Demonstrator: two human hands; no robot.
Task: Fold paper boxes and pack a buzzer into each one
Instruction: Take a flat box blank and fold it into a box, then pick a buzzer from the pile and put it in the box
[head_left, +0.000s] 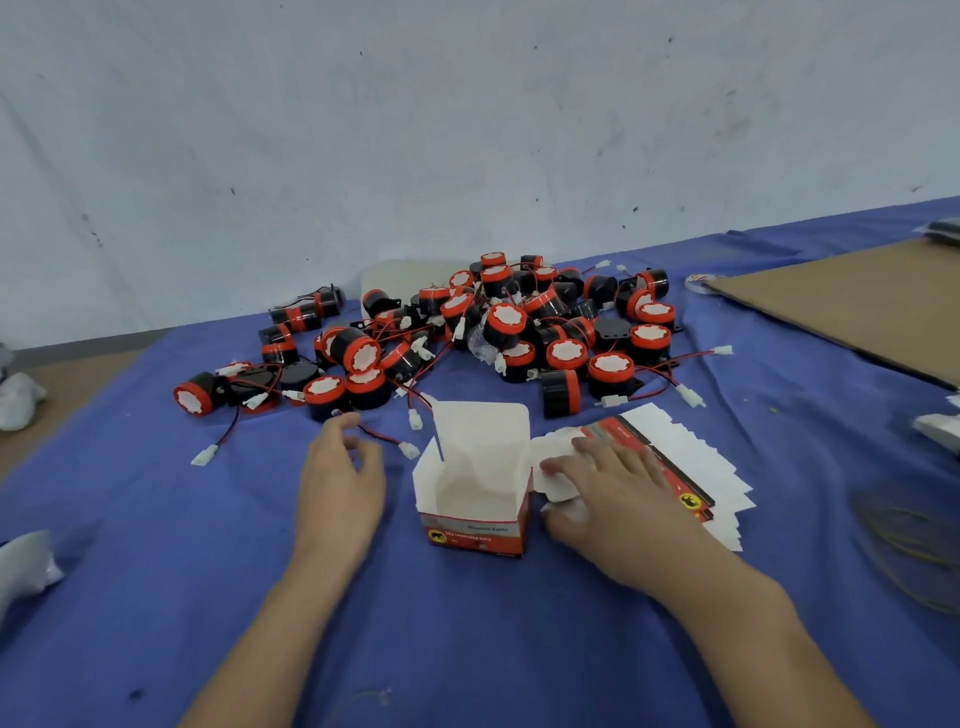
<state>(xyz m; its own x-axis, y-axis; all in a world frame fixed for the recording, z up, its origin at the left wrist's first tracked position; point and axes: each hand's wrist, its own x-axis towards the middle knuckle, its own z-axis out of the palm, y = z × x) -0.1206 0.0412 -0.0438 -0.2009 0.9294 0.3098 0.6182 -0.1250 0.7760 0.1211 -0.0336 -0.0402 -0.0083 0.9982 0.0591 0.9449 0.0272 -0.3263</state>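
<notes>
Open box (475, 493) upright, empty, mid-bench (467, 649). Buzzer pile (498, 322) at 12 o'clock. Left hand (340, 478) loose, holding nothing, beside wires (384, 436). Right hand (613, 488) flat on carton stack (691, 457), 3 o'clock. Risk: tangled wires drag neighbouring buzzers; unheld box tips.

Glossy black and red plastic on buzzers (504, 319). Matt white paper inside box (475, 530), printed red outside. Wrinkled matt blue cloth (467, 649). Plain brown cardboard (857, 301), matt.

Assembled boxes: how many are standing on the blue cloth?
1. The open box stands between the left hand and the right hand, its lid up. The rest are flat blanks under the right hand.
</notes>
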